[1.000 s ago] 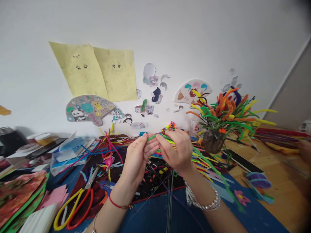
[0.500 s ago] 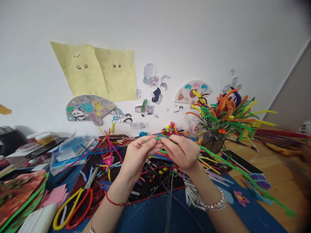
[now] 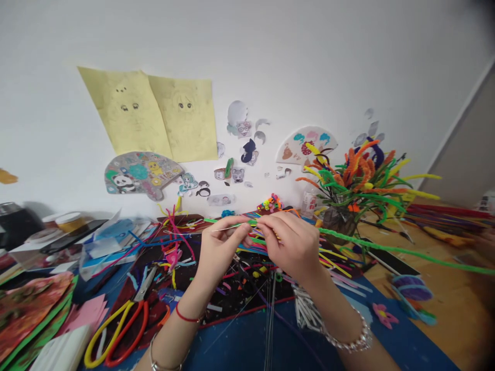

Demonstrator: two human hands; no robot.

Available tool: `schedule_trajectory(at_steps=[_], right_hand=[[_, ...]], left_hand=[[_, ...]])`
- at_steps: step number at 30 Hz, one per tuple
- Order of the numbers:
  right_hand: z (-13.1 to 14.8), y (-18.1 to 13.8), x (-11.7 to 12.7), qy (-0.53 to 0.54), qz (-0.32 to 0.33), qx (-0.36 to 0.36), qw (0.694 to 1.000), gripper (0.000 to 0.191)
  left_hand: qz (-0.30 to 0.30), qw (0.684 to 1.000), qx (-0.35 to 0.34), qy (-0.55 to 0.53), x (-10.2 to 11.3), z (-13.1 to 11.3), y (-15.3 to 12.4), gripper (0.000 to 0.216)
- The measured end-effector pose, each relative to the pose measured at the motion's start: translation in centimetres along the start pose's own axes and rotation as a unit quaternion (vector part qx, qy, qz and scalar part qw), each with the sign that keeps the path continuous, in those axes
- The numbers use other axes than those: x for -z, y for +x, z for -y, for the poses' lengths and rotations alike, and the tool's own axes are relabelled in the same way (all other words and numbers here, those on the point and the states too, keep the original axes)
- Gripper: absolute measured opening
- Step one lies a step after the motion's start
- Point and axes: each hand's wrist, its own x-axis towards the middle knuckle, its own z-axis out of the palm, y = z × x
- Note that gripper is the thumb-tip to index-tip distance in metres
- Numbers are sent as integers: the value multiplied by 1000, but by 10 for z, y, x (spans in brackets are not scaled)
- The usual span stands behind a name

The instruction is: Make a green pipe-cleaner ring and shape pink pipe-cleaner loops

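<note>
Between my two hands runs a green pipe cleaner (image 3: 386, 246), its long end stretching out to the right past the vase. My left hand (image 3: 224, 245) pinches it with thumb and forefinger. Close beside, my right hand (image 3: 288, 237) grips the same green stem, fingers curled. A thin pale wire-like line (image 3: 228, 226) crosses the left thumb and fingers. Under both hands lies a dark mat (image 3: 228, 309) littered with coloured pipe cleaners and scraps. The part of the stem inside the right fist is hidden.
Scissors with yellow and red handles (image 3: 126, 322) lie at left front. White sticks (image 3: 307, 309) sit below my right wrist. A vase of pipe-cleaner stems (image 3: 340, 221) stands back right, near a phone (image 3: 390, 257) and a pink flower (image 3: 384, 315). Papers and boxes crowd the left.
The long green end has swung up and extends farther right. My hands have shifted slightly, and a thin pale line now shows across the left hand.
</note>
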Motion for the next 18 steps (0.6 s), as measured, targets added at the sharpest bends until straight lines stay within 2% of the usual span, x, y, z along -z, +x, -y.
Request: schedule_trajectory(at_steps=[3,6,8,12,18], right_hand=[[9,3,7,51,34,-100,993,11],[16,6,18,115,84,-210,967,12],[19,8,24,159,118,-253,947,12],[22,11,30,237,137,-289,917,14],[21,12,30,290,139,-287,902,16]], left_hand=[[21,1000,-11,-17,2,3,3,9],[60,997,-24,-31,7,8,6,8],[80,996,-25,-38,10,11,7,8],[82,994,-25,-67,7,18,6,10],[74,992,-14,-98,3,21,5,18]])
